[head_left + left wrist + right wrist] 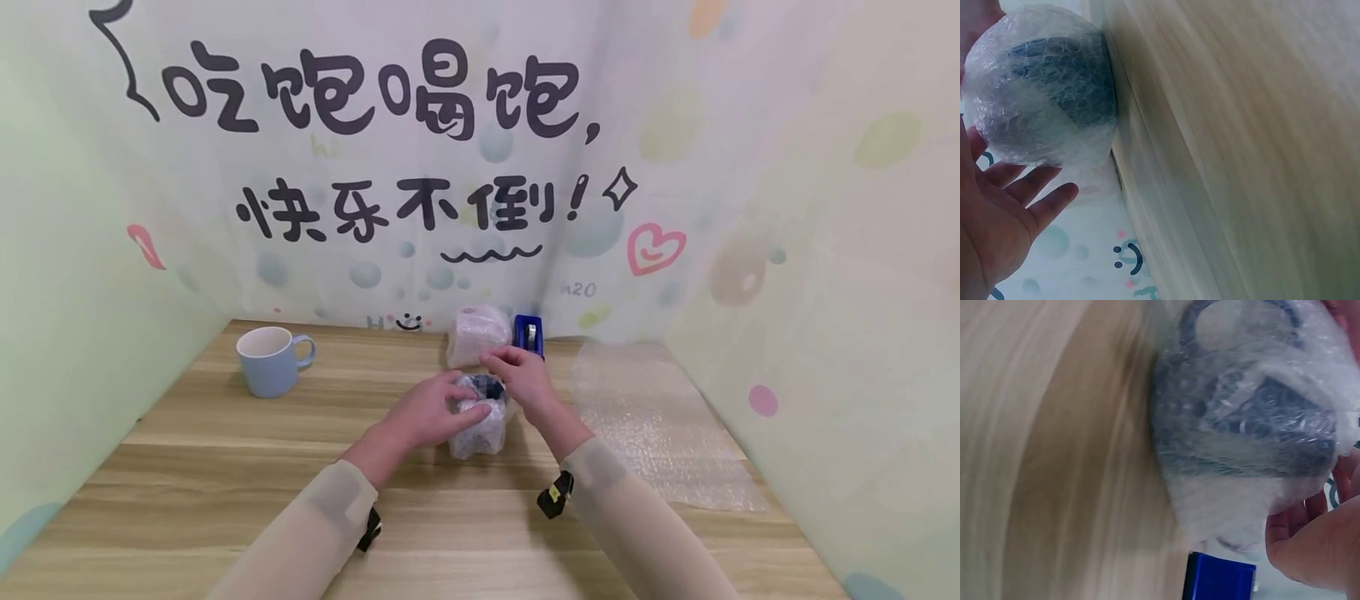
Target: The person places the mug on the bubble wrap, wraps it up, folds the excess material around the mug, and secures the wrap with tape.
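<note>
A dark mug wrapped in bubble wrap stands on the table, its handle showing through the wrap in the right wrist view. My left hand lies along the left and top of the bundle, thumb over the near side. In the left wrist view several of its fingers are loosely extended beside the wrap. On the far right of the bundle's top, my right hand pinches an edge of the wrap between thumb and fingers.
Behind the bundle stands another bubble-wrapped object, with a blue tape dispenser beside it. A light blue mug stands at the left. A flat bubble wrap sheet lies at the right. Printed cloth walls border the wooden table.
</note>
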### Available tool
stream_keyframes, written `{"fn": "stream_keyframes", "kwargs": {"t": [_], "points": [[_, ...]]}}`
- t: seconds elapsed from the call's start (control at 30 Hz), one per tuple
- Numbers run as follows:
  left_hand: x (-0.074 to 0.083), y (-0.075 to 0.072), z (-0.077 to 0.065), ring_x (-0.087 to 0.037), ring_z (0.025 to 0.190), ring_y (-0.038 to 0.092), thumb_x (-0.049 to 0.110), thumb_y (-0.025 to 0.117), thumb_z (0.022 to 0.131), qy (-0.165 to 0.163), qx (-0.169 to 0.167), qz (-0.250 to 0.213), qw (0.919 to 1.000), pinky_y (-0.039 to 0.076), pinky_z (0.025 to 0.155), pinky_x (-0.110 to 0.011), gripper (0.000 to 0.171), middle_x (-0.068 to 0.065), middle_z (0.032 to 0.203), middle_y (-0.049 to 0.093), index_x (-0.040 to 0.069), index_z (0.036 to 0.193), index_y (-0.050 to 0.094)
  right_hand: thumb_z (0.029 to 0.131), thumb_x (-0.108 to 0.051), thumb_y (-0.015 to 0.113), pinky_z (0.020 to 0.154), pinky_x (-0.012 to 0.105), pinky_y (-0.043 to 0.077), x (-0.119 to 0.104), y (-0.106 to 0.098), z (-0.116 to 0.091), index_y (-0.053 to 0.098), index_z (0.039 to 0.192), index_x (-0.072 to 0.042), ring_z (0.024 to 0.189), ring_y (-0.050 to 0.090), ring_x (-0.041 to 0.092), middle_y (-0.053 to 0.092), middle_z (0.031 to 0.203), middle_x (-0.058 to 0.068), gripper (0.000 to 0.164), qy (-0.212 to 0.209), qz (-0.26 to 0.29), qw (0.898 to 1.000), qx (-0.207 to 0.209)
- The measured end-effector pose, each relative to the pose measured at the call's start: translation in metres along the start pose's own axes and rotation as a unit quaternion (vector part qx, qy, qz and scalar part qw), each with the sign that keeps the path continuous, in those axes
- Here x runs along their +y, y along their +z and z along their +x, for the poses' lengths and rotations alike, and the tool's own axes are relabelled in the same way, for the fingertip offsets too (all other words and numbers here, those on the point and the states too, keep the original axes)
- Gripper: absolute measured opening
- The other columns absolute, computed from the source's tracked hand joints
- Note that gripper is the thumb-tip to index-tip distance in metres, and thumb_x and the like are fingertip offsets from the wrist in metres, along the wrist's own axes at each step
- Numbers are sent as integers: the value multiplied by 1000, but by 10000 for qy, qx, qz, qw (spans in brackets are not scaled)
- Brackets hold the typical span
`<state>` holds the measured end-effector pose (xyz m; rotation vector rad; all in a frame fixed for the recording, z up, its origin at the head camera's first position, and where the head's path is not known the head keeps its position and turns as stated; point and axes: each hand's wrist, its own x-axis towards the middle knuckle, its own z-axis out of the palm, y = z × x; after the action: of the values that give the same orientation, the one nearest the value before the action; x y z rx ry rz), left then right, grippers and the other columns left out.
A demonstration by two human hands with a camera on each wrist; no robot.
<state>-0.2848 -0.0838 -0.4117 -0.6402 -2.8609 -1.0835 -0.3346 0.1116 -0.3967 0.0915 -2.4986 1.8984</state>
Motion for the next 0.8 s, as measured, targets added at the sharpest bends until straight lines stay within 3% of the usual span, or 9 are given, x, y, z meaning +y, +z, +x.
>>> {"fn": "stream_keyframes", "kwargs": {"t": [0.17, 0.4, 0.63, 0.7, 0.8], "points": [[-2, 3, 1, -36, 139, 64, 60, 76, 96, 163, 57, -35, 9998, 53, 117, -55, 53, -11, 158, 62, 16, 125, 84, 103, -26, 78, 85, 25, 52, 10, 2, 2, 82, 114, -7, 102, 66, 16, 79, 111, 5, 22, -25, -151, 9999, 2], [-4, 4, 2, -35, 135, 66, 57, 77, 97, 296, 131, -51, 9995, 55, 114, -54, 50, -10, 156, 63, 15, 124, 84, 103, -28, 79, 89, 28, 51, 14, 5, 3, 83, 108, -10, 108, 67, 18, 80, 110, 2, 19, -13, -420, 9991, -24], [-4, 3, 1, -36, 139, 64, 56, 77, 97, 205, 125, -23, 9997, 54, 116, -55, 51, -11, 159, 61, 15, 127, 83, 99, -44, 81, 85, 32, 53, 10, 0, 3, 78, 108, -7, 108, 65, 23, 74, 118, 9, 38, 536, -1087, 9926, 12], [-3, 2, 1, -36, 140, 63, 57, 77, 97, 150, 105, -24, 9998, 53, 117, -55, 52, -11, 160, 61, 15, 128, 83, 100, -42, 80, 83, 31, 54, 8, -2, 3, 76, 110, -8, 105, 66, 23, 73, 116, 9, 36, 389, -1234, 9915, 116], [-2, 1, 0, -36, 139, 63, 58, 77, 97, 126, 81, -26, 9999, 53, 117, -55, 53, -11, 159, 61, 16, 128, 83, 103, -35, 78, 83, 33, 57, 6, -5, 4, 79, 114, -8, 102, 68, 23, 75, 114, 10, 29, -237, -1606, 9866, 156]]}}
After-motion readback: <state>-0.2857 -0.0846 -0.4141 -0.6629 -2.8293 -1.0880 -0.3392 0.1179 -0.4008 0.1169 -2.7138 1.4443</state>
